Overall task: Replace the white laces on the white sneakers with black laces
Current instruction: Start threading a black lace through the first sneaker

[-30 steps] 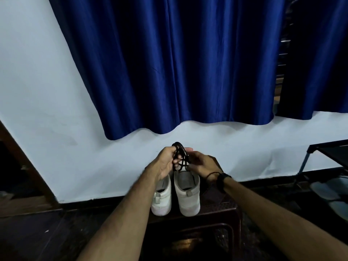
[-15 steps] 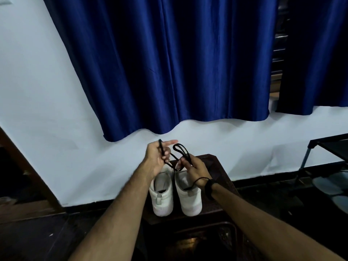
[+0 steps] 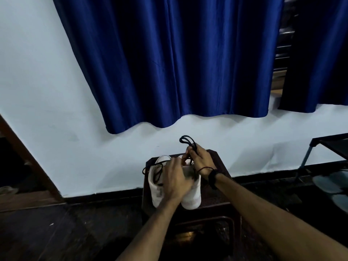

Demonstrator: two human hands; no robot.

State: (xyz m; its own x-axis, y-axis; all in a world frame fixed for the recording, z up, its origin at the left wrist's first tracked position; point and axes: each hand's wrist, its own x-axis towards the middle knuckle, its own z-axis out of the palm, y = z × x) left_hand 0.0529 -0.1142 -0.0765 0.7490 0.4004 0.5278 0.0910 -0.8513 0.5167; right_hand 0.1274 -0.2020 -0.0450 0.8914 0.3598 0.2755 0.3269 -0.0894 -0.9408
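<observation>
Left hand (image 3: 174, 180) has dropped one black lace (image 3: 157, 173) onto left sneaker (image 3: 156, 193), now rests open on the sneakers; right hand (image 3: 200, 161) pinches looped lace (image 3: 187, 141) above, frame center. Threading next.

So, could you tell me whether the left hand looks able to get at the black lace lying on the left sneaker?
Probably yes. The left hand is already over the two sneakers, and the loose black lace lies exposed on the left sneaker just beside its fingers, with nothing covering it.

White sneakers (image 3: 191, 196), black laces (image 3: 186, 140), dark brown stool (image 3: 216, 162), deep blue curtain (image 3: 169, 63), pale wall (image 3: 37, 81)
</observation>
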